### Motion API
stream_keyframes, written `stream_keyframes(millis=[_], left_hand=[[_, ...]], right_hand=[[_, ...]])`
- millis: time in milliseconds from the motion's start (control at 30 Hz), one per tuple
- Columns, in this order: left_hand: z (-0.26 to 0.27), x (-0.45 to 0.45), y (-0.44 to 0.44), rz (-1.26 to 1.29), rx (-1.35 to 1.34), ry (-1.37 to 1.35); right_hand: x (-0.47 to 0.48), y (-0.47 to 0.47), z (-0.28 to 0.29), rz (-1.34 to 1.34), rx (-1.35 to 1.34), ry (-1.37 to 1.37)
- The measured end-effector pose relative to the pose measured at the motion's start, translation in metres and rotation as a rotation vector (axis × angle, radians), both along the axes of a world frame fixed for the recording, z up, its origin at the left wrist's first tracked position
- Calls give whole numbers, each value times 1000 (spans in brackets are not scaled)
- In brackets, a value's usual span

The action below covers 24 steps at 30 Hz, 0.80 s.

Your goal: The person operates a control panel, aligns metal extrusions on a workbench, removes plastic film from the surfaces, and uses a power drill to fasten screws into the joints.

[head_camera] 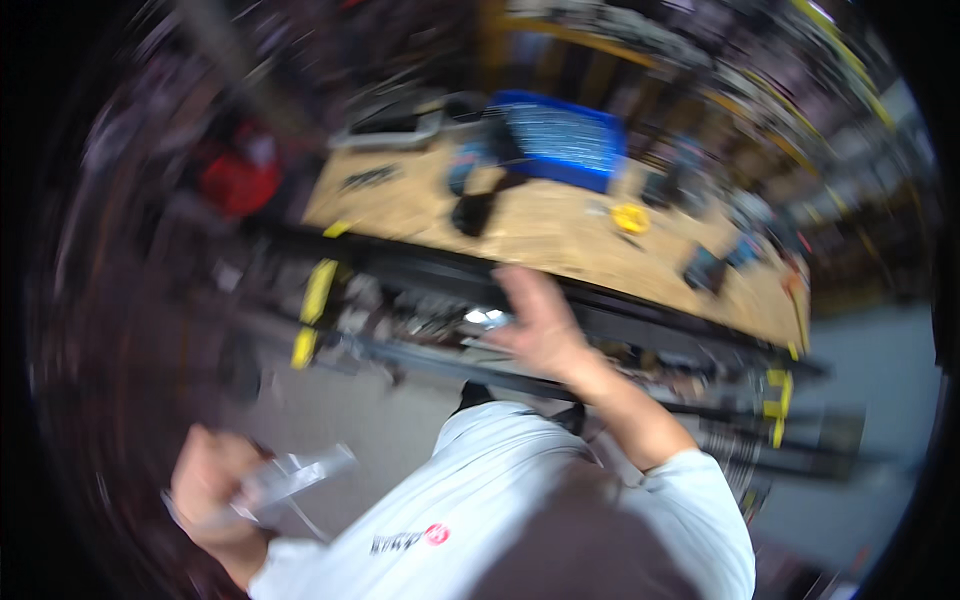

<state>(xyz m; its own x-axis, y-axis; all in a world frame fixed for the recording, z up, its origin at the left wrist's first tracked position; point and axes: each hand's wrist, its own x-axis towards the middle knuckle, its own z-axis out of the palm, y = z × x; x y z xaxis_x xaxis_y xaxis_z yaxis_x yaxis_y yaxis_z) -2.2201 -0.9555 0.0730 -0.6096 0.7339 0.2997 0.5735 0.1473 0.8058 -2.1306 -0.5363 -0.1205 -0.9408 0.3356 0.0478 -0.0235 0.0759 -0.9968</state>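
My left hand [214,472] is at the lower left, away from the workbench, with its fingers closed around a crumpled clear plastic piece [300,474], perhaps a bag or wrap; motion blurs it. Stretched forward, my right hand [536,319] is at the front edge of the wooden-topped workbench [540,244], fingers apart and holding nothing. Whether it touches the edge cannot be told. On the bench stand a blue bin [611,150] with shiny contents too blurred to name, a yellow round object [630,218], and a dark object [472,214], possibly a power tool.
Dark blue-and-black objects, possibly power tools [703,270], lie towards the bench's right end. A grey tray [390,139] is at the back left. Below the top runs a lower shelf with mixed items and a dark rail [450,365]. A red object [240,184] stands left of the bench.
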Motion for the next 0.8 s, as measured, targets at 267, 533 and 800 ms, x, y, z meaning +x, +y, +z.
stream_keyframes(millis=[267, 533, 800], left_hand=[[-91, 154, 191, -36, -100, -1215], [-95, 325, 343, -418, -55, -1343], [-110, 483, 499, -1024, 433, 444]], right_hand=[[147, -42, 101, 496, 178, 580], [382, 36, 48, -681, -548, 473], [500, 64, -6, -793, -328, 700]])
